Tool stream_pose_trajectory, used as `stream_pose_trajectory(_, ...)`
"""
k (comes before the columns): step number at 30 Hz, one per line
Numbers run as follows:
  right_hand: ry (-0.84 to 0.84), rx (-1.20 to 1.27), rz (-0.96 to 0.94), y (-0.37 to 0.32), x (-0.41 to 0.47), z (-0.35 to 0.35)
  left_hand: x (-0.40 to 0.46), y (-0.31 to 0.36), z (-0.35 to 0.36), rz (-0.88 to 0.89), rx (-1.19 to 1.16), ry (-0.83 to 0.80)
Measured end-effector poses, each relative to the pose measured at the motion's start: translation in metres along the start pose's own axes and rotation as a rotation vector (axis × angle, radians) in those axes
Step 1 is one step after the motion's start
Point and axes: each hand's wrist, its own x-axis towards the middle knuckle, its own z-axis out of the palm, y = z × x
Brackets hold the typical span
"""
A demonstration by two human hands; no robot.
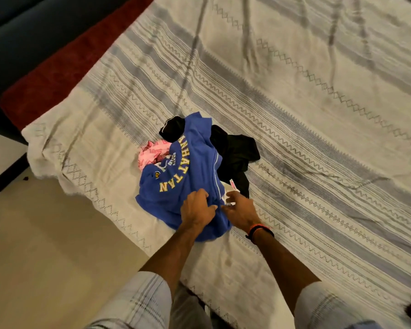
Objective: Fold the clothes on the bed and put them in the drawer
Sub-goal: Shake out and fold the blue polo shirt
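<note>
A crumpled blue shirt (190, 176) with yellow lettering lies on top of a small pile near the bed's corner. Under it are a black garment (235, 153) to the right, a pink patterned cloth (152, 151) to the left and a black piece (172, 128) at the far end. My left hand (197, 207) grips the blue shirt's near edge with curled fingers. Beside it, my right hand (240, 208) pinches the shirt's fabric close to a white tag. No drawer is in view.
The bed (318, 115) is covered by a cream sheet with grey stripes and zigzag lines. A red mat (57, 74) lies beyond the bed's left side. Beige floor (33, 245) runs along the near left edge.
</note>
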Motion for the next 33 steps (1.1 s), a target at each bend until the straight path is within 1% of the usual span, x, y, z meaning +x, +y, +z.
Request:
stream_pose_trajectory(3,-0.003,0.047,0.032,-0.001,0.014,0.006,0.018,0.004,0.010,-0.008,0.112,0.030)
stream_pose_trajectory(6,-0.003,0.059,0.037,-0.002,0.017,0.008,0.024,0.006,0.012,-0.017,0.127,0.041)
stream_pose_trajectory(8,-0.003,0.061,0.045,-0.001,0.015,0.007,0.024,0.006,0.009,-0.001,0.044,0.050)
stream_pose_trajectory(11,0.013,0.064,0.031,-0.004,0.007,-0.003,0.017,0.004,-0.002,0.031,-0.156,0.099)
stream_pose_trajectory(13,0.033,0.069,0.000,-0.008,0.003,-0.012,0.011,0.002,-0.012,0.016,-0.278,0.115)
stream_pose_trajectory(15,0.042,0.090,-0.053,-0.015,-0.003,-0.020,0.003,0.000,-0.025,-0.016,-0.382,0.122)
stream_pose_trajectory(18,0.081,0.072,-0.216,-0.033,-0.019,-0.035,-0.009,-0.002,-0.050,-0.005,-0.449,0.140)
stream_pose_trajectory(21,0.086,0.005,-0.427,-0.054,-0.044,-0.047,-0.033,0.008,-0.084,0.124,-0.421,0.157)
stream_pose_trajectory(22,0.086,-0.024,-0.474,-0.058,-0.043,-0.047,-0.036,0.013,-0.095,0.182,-0.394,0.145)
stream_pose_trajectory(24,0.096,-0.084,-0.556,-0.067,-0.055,-0.051,-0.063,0.030,-0.122,0.298,-0.292,0.176)
stream_pose_trajectory(26,0.126,-0.128,-0.604,-0.074,-0.064,-0.056,-0.089,0.044,-0.146,0.346,-0.233,0.217)
stream_pose_trajectory(28,0.159,-0.089,-0.629,-0.082,-0.071,-0.063,-0.108,0.053,-0.168,0.389,-0.237,0.247)
stream_pose_trajectory(30,0.178,-0.047,-0.698,-0.084,-0.091,-0.072,-0.138,0.061,-0.185,0.435,-0.214,0.279)
stream_pose_trajectory(33,0.226,-0.125,-0.720,-0.088,-0.110,-0.085,-0.170,0.072,-0.206,0.497,-0.207,0.343)
